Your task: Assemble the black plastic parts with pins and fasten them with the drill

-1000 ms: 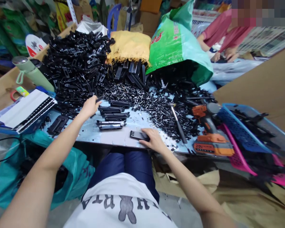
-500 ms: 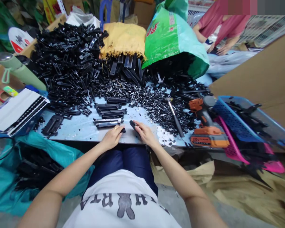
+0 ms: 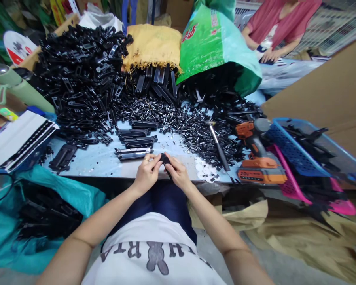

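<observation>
- Currently I'm watching from afar through the head camera, taking the hammer (image 3: pixel 220 152) as my landmark.
- Left of the hammer, over the front edge of the worktop (image 3: pixel 91 160), both hands are meeting on a small black part (image 3: pixel 165 159).
- The left hand (image 3: pixel 148 174) is pinching the part's far end between thumb and fingers; the right hand (image 3: pixel 178 173) is grasping its other side, so neither grip is empty.
- Fingers are covering much of the part, so I'm not telling whether one piece or two are lying in there.
- Farther left of the hammer, a row of black assemblies (image 3: pixel 138 141) is lying near the left hand; loose pins (image 3: pixel 169 115) are spreading around the hammer's head, and the drill (image 3: pixel 256 148) is resting to its right.
- The step is looking to me like fingertip aligning. For good work I'd be steadying with the right hand, feeling for the seat with the left thumb, pressing squarely without twisting, and keeping the left wrist clear of that row.
</observation>
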A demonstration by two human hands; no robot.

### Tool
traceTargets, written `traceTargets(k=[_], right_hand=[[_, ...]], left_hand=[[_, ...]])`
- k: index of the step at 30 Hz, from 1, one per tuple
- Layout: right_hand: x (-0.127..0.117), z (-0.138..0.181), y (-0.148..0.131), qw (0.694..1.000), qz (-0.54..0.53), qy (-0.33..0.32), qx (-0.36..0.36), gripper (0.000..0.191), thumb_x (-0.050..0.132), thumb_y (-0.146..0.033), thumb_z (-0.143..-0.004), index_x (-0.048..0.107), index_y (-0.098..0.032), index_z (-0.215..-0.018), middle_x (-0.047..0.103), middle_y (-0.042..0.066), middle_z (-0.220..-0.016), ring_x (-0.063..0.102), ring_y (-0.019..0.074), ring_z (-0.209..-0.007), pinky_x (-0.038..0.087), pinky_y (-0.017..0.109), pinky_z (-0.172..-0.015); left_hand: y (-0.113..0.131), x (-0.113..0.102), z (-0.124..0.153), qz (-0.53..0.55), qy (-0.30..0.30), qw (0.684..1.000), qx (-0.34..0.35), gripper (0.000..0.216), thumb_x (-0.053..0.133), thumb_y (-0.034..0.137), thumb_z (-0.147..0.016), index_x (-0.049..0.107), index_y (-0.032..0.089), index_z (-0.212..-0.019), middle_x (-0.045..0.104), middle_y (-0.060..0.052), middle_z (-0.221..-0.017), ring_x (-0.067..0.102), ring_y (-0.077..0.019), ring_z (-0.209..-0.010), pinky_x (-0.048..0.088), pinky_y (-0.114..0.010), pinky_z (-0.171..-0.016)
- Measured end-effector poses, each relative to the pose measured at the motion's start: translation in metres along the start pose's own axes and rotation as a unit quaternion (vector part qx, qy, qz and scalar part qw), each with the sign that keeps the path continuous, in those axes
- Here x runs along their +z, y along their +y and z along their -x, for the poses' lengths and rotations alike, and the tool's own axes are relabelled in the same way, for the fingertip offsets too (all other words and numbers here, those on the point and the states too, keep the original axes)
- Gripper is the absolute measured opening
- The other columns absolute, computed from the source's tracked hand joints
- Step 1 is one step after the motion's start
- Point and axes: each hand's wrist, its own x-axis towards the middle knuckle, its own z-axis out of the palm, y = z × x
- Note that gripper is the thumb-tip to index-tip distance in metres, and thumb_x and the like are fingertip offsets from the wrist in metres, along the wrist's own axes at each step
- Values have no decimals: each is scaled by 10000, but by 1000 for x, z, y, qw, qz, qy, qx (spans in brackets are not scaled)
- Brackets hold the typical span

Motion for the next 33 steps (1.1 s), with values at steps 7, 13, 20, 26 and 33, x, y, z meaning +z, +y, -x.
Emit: traceTargets(k=[7,13,20,26,33], right_hand=[[14,5,-10,996,30,65,-54,499,446,-409,-899,418,-228,-1363,563,79,-940,553,164,-775,521,332,-702],[7,3,-1,999,18,14,-41,477,475,-376,-894,444,-228,-1346,568,61,-885,553,136,-700,518,304,-667],[10,1,1,997,-39,1,72,595,577,-459,-807,463,-207,-1335,593,99,-1148,612,188,-867,533,300,-691],[-21,-30,3,968,129,-211,41,536,663,-435,-746,581,-191,-1216,646,91,-1084,610,221,-945,481,330,-820],[-25,-18,25,927,330,-173,-32,394,590,-458,-806,654,-161,-1057,652,112,-967,590,223,-931,454,335,-814]], left_hand=[[7,7,-6,12,86,993,75,291,444,185,-904,584,171,-1158,564,-79,-977,566,-138,-897,501,-284,-791],[-3,10,2,19,88,996,24,281,437,185,-906,595,154,-1135,563,-85,-973,569,-143,-903,498,-291,-808],[-1,9,-5,24,23,997,-73,280,422,269,-915,630,159,-1067,582,-75,-924,574,-162,-893,489,-318,-826],[-14,22,18,-4,35,981,-189,291,399,300,-916,583,171,-1101,583,-95,-1003,596,-179,-907,508,-321,-782],[-29,12,28,-156,-34,985,-58,294,487,275,-880,569,175,-1144,582,-108,-1083,563,-204,-983,486,-333,-837]])
